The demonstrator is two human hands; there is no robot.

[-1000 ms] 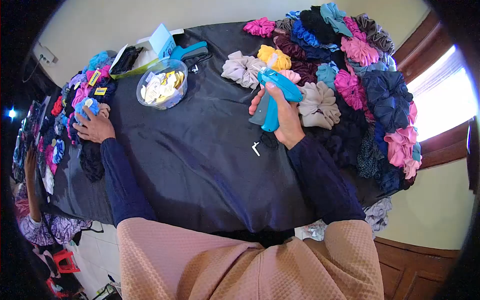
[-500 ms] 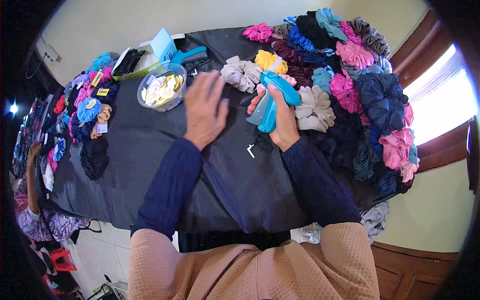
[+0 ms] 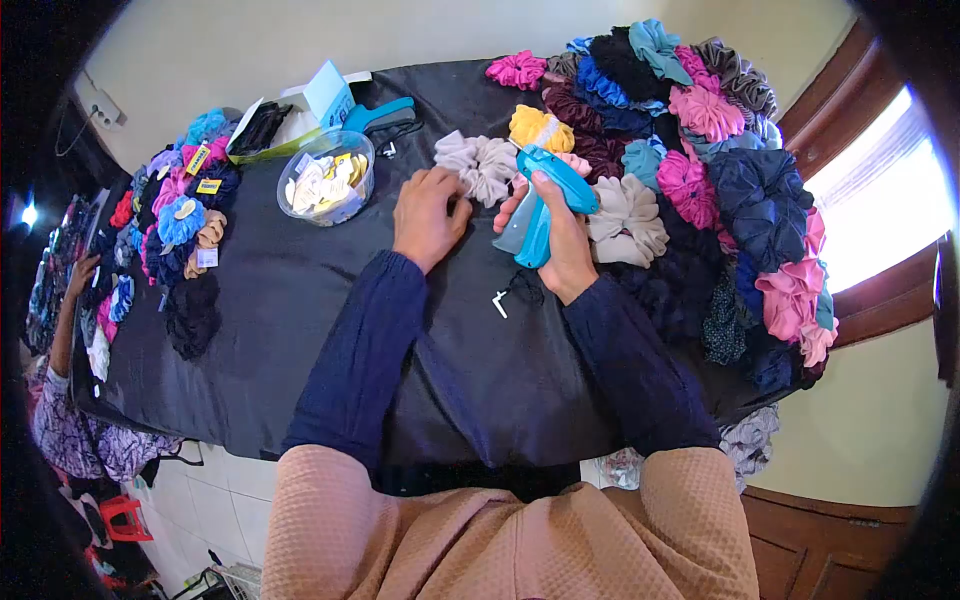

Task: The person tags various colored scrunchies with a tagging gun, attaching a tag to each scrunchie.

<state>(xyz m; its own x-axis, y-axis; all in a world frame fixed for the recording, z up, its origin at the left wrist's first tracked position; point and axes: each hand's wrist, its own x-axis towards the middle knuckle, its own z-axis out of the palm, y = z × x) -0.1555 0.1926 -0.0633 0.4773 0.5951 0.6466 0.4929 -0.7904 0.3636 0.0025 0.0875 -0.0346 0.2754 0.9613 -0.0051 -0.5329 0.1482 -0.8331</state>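
My right hand [image 3: 562,240] is wrapped round a teal tagging gun [image 3: 560,190], its needle end pointing away from me. With fingers curled, my left hand [image 3: 430,218] grips the near left edge of a light grey scrunchie [image 3: 478,165]; the fingertips are partly hidden. Just beyond the gun lies a yellow scrunchie [image 3: 541,128] with a pale band across it. A cream scrunchie [image 3: 628,222] sits right of my right hand. Left of my left hand stands a clear round tub [image 3: 290,205] holding paper tags [image 3: 328,183].
Scrunchies [image 3: 715,110] are heaped along the table's right side. Tagged scrunchies [image 3: 182,220] lie at the left. An opened box [image 3: 330,95] and a teal-handled tool [image 3: 385,110] lie at the back. A small white piece [image 3: 500,303] rests nearby. Another person's arm [image 3: 70,310] shows far left.
My left hand has moved right and nearer to me, its fingers curling onto the light grey scrunchie, which has shifted slightly left. My right hand still holds the tagging gun in nearly the same place.
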